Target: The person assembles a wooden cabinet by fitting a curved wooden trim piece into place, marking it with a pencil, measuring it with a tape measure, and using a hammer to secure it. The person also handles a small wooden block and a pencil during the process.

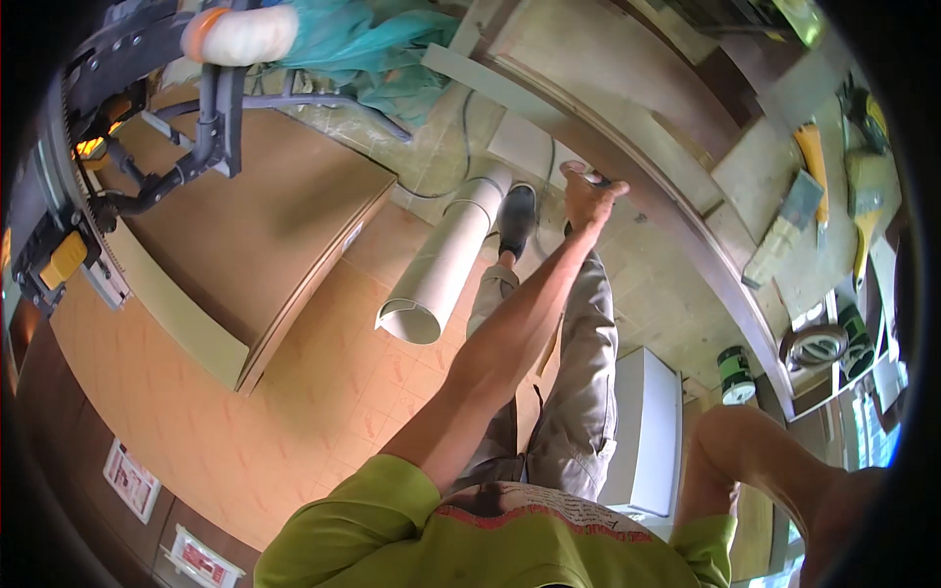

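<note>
Item: curved wooden frame piece, dark-edged with a pale face, arcing from above the hand down to its right. The left hand, arm stretched forward, rests on the inner edge of the curve, fingers closed around a small object whose kind cannot be told. Judged step: working or checking that edge; the next move would call for steady contact following the bend. The right hand is out of view past the picture's edge, only the bent arm showing, so its state cannot be told. Just left of the left hand: a rolled pale sheet. Farther left: a flat board stack. Right of the curve: brushes on a bench, and green tins nearer the person.
</note>
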`<state>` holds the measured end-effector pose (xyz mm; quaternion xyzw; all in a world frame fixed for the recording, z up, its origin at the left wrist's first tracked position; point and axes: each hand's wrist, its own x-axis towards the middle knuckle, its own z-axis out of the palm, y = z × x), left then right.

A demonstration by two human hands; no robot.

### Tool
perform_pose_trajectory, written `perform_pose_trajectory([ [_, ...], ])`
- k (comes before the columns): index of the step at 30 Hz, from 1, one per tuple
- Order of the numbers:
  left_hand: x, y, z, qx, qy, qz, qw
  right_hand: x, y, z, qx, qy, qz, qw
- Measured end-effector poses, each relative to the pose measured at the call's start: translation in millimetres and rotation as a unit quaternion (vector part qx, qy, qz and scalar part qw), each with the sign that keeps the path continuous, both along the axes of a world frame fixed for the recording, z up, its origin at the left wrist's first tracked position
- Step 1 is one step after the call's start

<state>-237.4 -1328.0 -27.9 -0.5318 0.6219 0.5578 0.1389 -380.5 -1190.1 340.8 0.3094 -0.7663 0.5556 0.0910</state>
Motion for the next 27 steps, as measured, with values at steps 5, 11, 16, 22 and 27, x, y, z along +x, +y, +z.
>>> perform_pose_trajectory([
  [5,7.8,0.6,-12.8,0.002,0.042,0.02,0.999,-12.2,-11.5,-23.0,0.029,-0.009,-0.09,0.996],
  [11,7.8,-8.5,-2.8,0.03,0.006,-0.016,0.999,-0.9,-105.5,-176.0,0.05,-0.296,-0.141,0.943],
  [16,31.0,2.9,-22.4,0.071,0.095,-0.009,0.993,42.6,-228.4,-317.6,-0.221,-0.531,-0.056,0.816],
  [22,13.0,2.4,-9.5,0.05,0.109,0.021,0.993,56.1,-284.4,-376.5,-0.118,-0.463,-0.095,0.873],
  [27,-7.2,-15.9,22.8,0.117,0.018,0.041,0.992,61.8,-295.2,-379.9,-0.1,-0.446,-0.139,0.878],
])
